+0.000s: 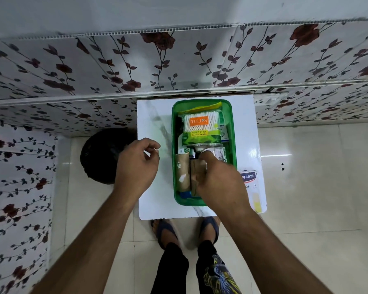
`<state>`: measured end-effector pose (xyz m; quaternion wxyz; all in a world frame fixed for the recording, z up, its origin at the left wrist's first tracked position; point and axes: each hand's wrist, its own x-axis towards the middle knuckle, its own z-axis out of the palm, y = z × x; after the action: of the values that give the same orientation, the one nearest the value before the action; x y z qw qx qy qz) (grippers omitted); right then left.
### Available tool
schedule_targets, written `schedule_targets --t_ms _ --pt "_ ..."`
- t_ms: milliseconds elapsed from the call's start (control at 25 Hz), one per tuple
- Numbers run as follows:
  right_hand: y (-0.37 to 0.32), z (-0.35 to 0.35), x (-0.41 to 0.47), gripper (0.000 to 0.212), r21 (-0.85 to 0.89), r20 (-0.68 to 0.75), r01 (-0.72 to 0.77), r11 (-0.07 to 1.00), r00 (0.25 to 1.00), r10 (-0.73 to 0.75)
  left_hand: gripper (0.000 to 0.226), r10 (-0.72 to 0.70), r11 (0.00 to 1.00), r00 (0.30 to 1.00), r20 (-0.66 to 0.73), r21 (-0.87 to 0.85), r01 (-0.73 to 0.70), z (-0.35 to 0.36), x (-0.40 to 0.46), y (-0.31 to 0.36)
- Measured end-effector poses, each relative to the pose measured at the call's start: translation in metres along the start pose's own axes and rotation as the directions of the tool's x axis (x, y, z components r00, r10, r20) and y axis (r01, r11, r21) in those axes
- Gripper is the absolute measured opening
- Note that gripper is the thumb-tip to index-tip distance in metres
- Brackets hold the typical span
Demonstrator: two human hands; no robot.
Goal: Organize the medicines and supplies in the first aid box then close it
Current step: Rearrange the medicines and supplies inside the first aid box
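Two brown rolls (184, 174) lie side by side at the near end of the green box (234, 145), swabs (201, 130) farther back. The right hand (219, 179) presses one roll down, probably seating it; its grip is hidden. The left hand (136, 164) hovers loosely curled, empty. A plaster pack (251, 181) waits outside, right.

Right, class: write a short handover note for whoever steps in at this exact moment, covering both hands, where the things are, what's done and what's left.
Left hand: loosely curled and empty, over the white table.
Right hand: inside the green first aid box, on a brown roll.
Done: cotton swabs pack and other supplies are in the box.
Left: plasters box still lies on the table beside it; no lid visible, box open.
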<state>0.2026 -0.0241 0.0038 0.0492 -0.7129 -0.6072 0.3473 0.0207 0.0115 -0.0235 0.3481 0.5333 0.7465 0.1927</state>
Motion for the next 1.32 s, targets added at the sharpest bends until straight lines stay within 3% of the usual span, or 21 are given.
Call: schedule_targets --t_ms 160,240,400,480,560,680,800,1120,1240,1320 --pt "-0.001 -0.007 -0.003 0.037 0.020 0.016 0.018 1.000 1.000 -0.018 0.015 0.021 1.000 1.000 0.013 0.005 -0.021 0.000 0.000 0.007" --pt "0.006 -0.024 -0.011 0.037 0.082 -0.050 -0.003 0.997 0.999 0.007 0.015 0.040 0.999 0.999 0.009 -0.001 -0.040 -0.005 -0.002 0.013" --pt "0.065 -0.059 -0.016 0.013 0.328 -0.281 -0.234 0.915 0.901 0.331 0.016 0.077 0.997 0.996 -0.038 -0.027 -0.078 -0.017 -0.008 0.032" --pt "0.104 -0.057 -0.017 0.018 0.273 -0.179 -0.412 0.869 0.866 0.467 0.015 0.107 0.993 0.992 -0.063 -0.042 -0.110 -0.018 -0.012 0.044" --pt "0.127 -0.039 -0.016 0.038 0.137 -0.051 -0.493 0.859 0.863 0.503 0.016 0.136 0.988 0.988 -0.073 -0.059 -0.140 -0.014 -0.016 0.055" --pt "0.141 -0.016 -0.013 0.059 0.046 -0.016 -0.499 0.865 0.866 0.501 0.018 0.182 0.977 0.983 -0.019 -0.107 -0.183 0.004 -0.018 0.069" --pt "0.143 -0.012 -0.009 0.060 0.083 -0.050 -0.505 0.859 0.859 0.510 0.018 0.214 0.971 0.977 0.011 -0.114 -0.212 0.014 -0.019 0.077" --pt "0.156 -0.030 -0.007 0.028 0.376 0.043 -0.529 0.761 0.831 0.555 0.020 0.238 0.957 0.970 0.049 -0.179 -0.226 0.025 -0.019 0.090" --pt "0.147 -0.061 -0.011 0.012 0.518 0.035 -0.422 0.744 0.880 0.474 0.021 0.236 0.949 0.963 0.131 -0.244 -0.199 0.027 -0.023 0.100" --pt "0.129 -0.090 -0.015 0.010 0.607 -0.054 -0.289 0.740 0.914 0.402 0.027 0.230 0.950 0.931 0.285 -0.274 -0.151 0.027 -0.025 0.112"
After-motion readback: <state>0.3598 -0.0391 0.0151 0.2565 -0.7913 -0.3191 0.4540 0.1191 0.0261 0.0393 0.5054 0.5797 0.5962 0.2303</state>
